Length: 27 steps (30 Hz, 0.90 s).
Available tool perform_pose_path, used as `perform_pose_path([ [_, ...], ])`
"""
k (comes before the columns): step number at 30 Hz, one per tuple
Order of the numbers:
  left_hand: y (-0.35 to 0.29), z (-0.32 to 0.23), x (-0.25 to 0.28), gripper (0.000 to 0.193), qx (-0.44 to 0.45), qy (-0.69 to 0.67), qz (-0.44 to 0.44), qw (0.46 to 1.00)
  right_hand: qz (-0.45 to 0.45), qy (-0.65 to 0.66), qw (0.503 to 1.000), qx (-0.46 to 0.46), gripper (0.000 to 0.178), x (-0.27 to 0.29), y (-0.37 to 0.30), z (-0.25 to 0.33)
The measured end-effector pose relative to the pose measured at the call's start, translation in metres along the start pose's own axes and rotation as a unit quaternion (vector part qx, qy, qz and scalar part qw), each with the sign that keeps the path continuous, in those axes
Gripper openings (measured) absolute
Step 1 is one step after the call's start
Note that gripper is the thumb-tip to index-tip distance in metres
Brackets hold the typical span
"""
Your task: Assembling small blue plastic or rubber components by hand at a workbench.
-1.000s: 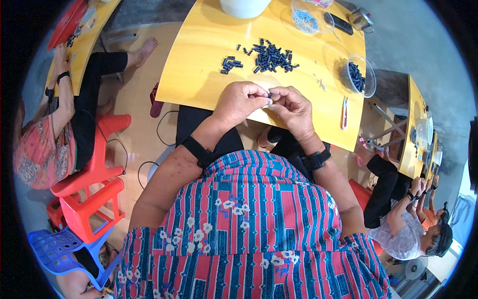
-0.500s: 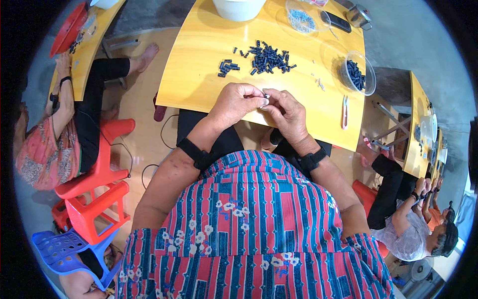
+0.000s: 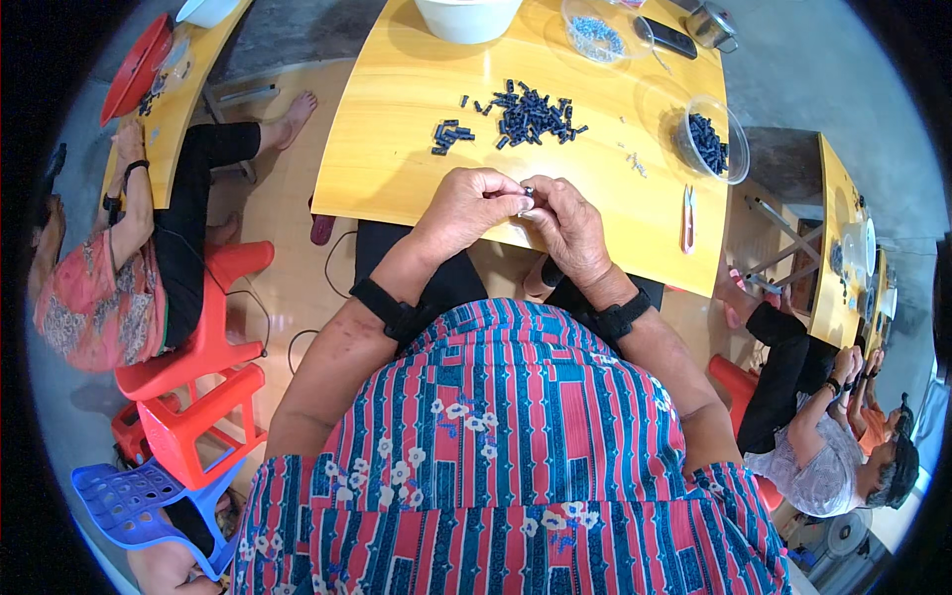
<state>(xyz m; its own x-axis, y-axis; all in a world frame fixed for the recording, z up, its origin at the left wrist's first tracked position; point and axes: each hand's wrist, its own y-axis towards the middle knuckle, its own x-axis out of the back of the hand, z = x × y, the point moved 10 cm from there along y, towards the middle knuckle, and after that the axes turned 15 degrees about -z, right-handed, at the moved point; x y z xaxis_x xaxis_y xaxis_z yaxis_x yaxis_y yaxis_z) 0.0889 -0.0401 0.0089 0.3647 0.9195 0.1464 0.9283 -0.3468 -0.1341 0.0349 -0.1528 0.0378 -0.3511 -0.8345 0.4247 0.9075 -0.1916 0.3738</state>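
Over the near edge of the yellow table [image 3: 397, 188], both of my hands meet at the fingertips. My left hand [image 3: 470, 210] is closed in a pinch, thumb against forefinger. My right hand [image 3: 573, 230] is also closed, with a small dark cylindrical piece [image 3: 529, 191] between its thumb and fingers. The fingers hide most of that piece, and whether the left fingertips hold a part too is hidden. Just beyond my hands lies a large heap of small black cylindrical pieces [image 3: 535, 117]. A smaller group of black pieces [image 3: 452, 137] sits to its left.
On the right are a clear tub of black pieces [image 3: 706, 144], small scissors [image 3: 688, 220] and tiny pale bits [image 3: 637, 164]. Farther back stand a white basin [image 3: 468, 20], a tub of bluish parts [image 3: 595, 38], a phone [image 3: 666, 38] and a metal mug [image 3: 712, 28]. Other people sit at tables either side.
My hands stay pinched together in nearly the same place, the fingertips shifting slightly. The small dark piece shows a little more at the right fingertips.
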Motion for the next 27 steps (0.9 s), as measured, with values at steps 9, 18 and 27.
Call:
perform_pose_path([
  [9, 0.000, 0.003, 0.000, 0.015, -0.045, 0.001, -0.023, 0.999, -0.016, 0.025, 0.999, -0.037, 0.028, 0.006, 0.002, -0.001],
  [18, -0.005, 0.001, 0.005, 0.014, -0.110, 0.053, -0.093, 0.988, -0.043, 0.027, 0.999, -0.004, 0.025, 0.013, 0.001, 0.000],
  [27, -0.019, -0.024, -0.010, 0.010, -0.251, 0.201, -0.078, 0.944, -0.050, 0.112, 0.982, -0.142, 0.023, 0.025, 0.008, -0.017],
])
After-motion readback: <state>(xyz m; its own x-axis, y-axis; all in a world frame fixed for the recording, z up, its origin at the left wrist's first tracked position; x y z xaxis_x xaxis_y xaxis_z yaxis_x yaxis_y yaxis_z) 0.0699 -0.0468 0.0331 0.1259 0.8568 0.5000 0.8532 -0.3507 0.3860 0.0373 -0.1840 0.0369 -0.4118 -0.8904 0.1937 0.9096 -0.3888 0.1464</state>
